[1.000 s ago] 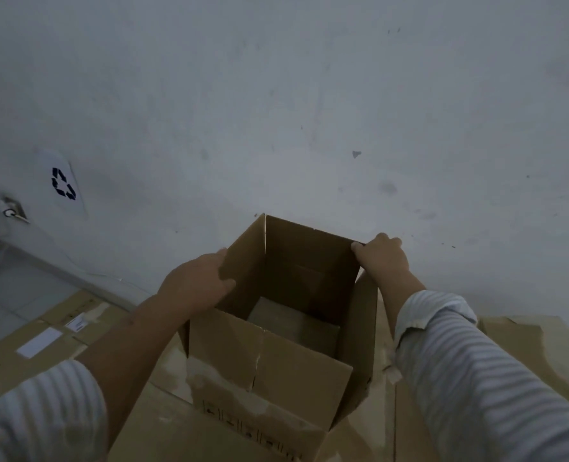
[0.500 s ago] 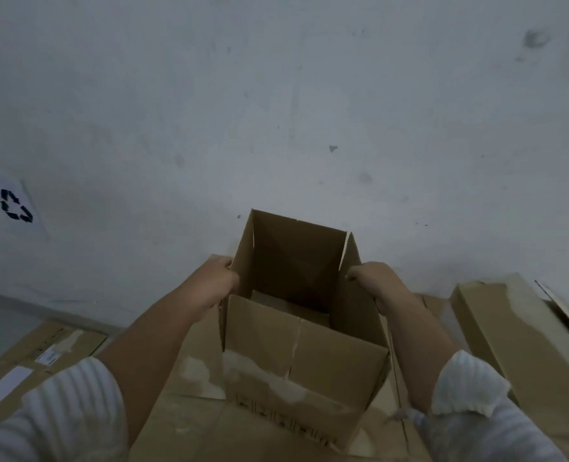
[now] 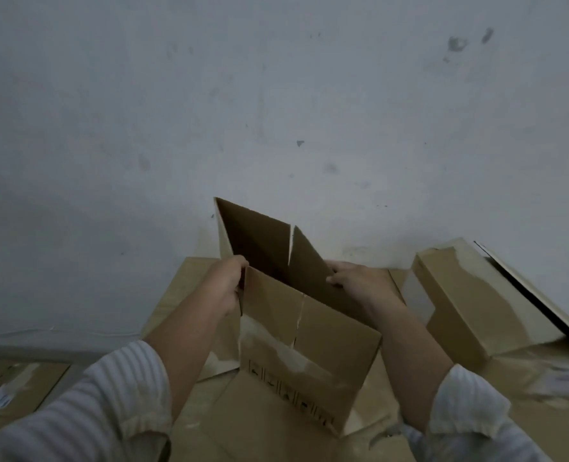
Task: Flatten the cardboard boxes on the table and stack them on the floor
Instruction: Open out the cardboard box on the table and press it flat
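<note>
A brown cardboard box with black printing along its lower front stands in front of me, skewed so that its opening has narrowed to a slanted slot. My left hand grips the box's left corner edge, fingers curled inside. My right hand presses flat on the box's right side panel, pushing it inward. The far flaps stick up against the wall. The box rests on flattened cardboard sheets.
A closed long cardboard box lies at the right, with a dark-edged sheet leaning behind it. Flat cardboard with white labels lies on the floor at lower left. A stained grey wall stands close behind.
The box has gone from square and open to skewed and nearly collapsed. My right hand moved from the top rim onto the right side panel; my left hand slid to the left corner.
</note>
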`<state>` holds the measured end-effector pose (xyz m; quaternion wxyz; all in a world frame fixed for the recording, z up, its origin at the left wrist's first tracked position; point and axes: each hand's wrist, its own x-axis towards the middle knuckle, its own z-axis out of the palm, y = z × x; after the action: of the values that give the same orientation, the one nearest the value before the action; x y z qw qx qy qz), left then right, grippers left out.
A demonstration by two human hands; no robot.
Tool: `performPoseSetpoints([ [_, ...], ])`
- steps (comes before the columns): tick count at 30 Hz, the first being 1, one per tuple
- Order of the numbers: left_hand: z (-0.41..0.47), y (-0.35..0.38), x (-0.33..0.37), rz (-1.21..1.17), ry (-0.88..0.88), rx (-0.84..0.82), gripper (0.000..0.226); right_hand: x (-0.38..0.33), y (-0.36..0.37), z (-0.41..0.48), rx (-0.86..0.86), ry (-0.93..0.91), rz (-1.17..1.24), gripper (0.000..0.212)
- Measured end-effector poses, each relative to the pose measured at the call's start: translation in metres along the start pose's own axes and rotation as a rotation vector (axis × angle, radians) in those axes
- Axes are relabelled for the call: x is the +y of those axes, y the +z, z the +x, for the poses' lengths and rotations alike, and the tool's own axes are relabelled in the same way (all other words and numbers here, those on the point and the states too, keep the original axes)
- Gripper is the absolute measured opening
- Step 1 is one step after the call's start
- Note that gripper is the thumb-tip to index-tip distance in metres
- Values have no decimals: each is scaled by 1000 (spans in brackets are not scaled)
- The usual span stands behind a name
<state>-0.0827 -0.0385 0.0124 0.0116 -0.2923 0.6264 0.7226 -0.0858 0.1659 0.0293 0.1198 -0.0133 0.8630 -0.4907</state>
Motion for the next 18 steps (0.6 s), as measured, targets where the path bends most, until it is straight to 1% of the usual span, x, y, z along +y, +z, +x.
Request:
performPoseSetpoints([
  [1, 1, 2, -4, -35, -21, -18, 30, 0, 8, -2, -7, -14, -25, 43],
  [3, 1, 8, -11, -5, -83, -40, 64, 2, 26, -3, -27, -37, -41, 43],
  [4, -2, 10, -13, 15, -87, -36, 70, 3, 33, -4, -34, -34, -24, 43],
  [8, -17, 16, -19, -59, -44, -29, 64, 5, 44, -10, -36, 67, 193, 30],
  [9, -17, 17, -22, -65, -16, -24, 66, 5, 44, -13, -20, 88, 206, 24],
  [11, -11, 21, -31, -46, -2, -3, 79, 5, 44, -13, 35, 85, 139, 14],
  [13, -4, 27, -42, -19, -33, -25, 88, 4, 44, -12, 52, 29, 79, 19],
  [15, -3, 35, -45, -1, -51, -73, 82, 5, 42, -11, 51, 21, 146, 27],
  [18, -17, 46, -34, 40, -54, -72, 70, 9, 41, -16, 35, 23, 268, 24],
])
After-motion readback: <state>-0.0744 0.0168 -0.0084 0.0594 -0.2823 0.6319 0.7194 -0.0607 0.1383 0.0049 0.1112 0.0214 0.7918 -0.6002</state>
